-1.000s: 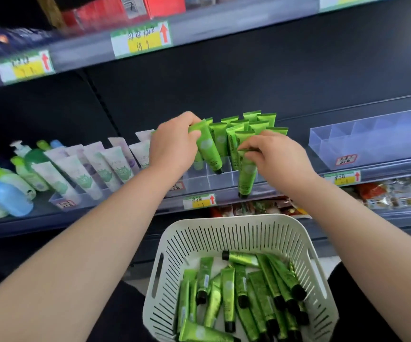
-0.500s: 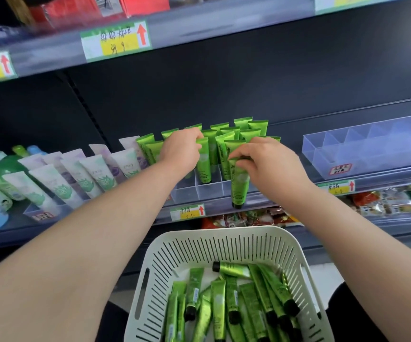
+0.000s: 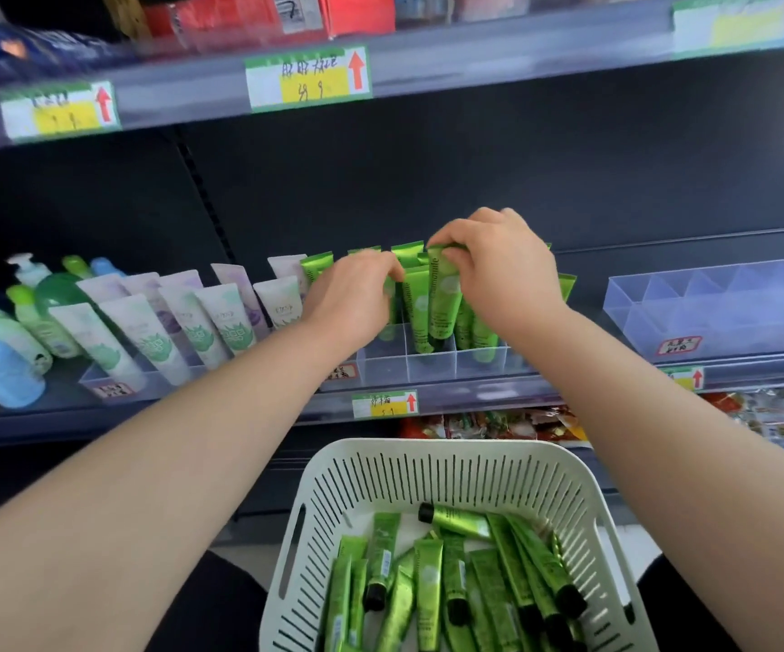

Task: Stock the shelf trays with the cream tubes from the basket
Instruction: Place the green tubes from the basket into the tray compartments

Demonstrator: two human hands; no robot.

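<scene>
— Shelving [image 3: 474, 171] ahead. Nearest?
— In the basket [image 3: 427, 451], tubes [image 3: 427, 590] lie lengthways, caps mostly toward me. Beyond, my right hand [image 3: 507, 270] pinches one tube [image 3: 441, 303] upright, cap down in the tray [image 3: 432, 362]. My left hand [image 3: 352, 298] is blurred; I can't tell its hold.

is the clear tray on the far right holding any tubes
No, the clear tray on the right shows only bare compartments.

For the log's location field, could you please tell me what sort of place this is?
Most likely a shop aisle: price labels with red arrows on the shelf edges, green cream tubes standing in rows in a clear divided tray, and packaged snacks one level down.
</scene>
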